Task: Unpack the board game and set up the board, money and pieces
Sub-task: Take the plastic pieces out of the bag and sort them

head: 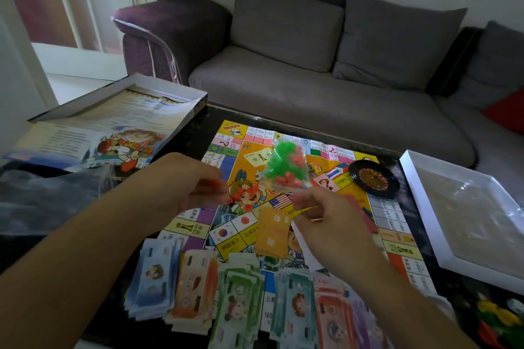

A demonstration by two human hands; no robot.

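The colourful game board (391,218) lies flat on the dark table. My right hand (329,224) holds up a clear bag of green and red plastic pieces (280,167) above the board's middle. My left hand (184,184) is beside it with small red pieces (243,193) at its fingertips; a few red pieces look to be dropping onto the board. A stack of orange cards (272,232) lies on the board under my right hand. Several fanned stacks of paper money (241,292) sit along the near edge.
A black roulette wheel (373,177) rests on the board's right side. The box lid with a rule sheet (113,127) is at the left, a white box tray (425,207) at the right. Coloured pawns (499,317) lie at the near right. A grey sofa (312,65) stands behind.
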